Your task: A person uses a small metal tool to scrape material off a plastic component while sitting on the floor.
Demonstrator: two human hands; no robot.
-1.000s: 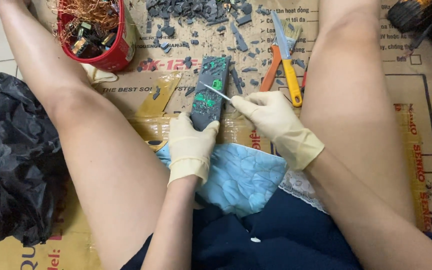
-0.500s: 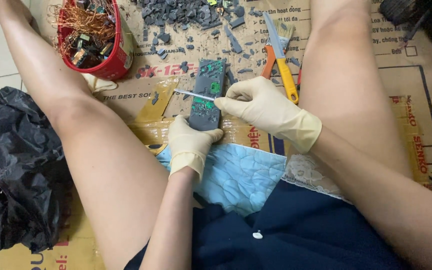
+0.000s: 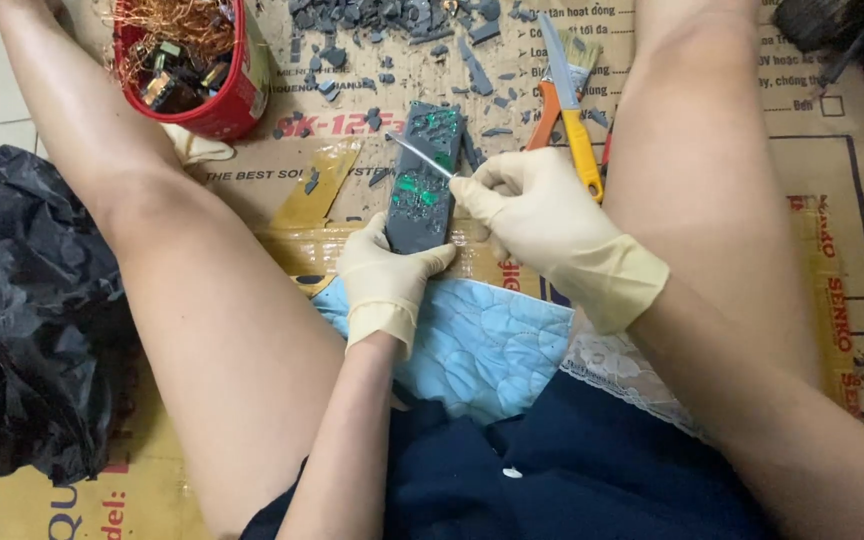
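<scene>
My left hand, in a cream rubber glove, grips the near end of a long grey slab with a green circuit board showing through it. It lies flat on the cardboard between my knees. My gloved right hand pinches a thin metal tool whose tip rests across the slab's middle, pointing up and left.
A red tub of copper wire and small parts stands at the top left. Grey broken chips litter the cardboard above the slab. Yellow and orange handled tools lie right of it. A black plastic bag bulges at the left.
My right hand has shifted slightly along the slab with the tool, scraping across it. The left hand keeps its grip, and the view has drifted a little.
</scene>
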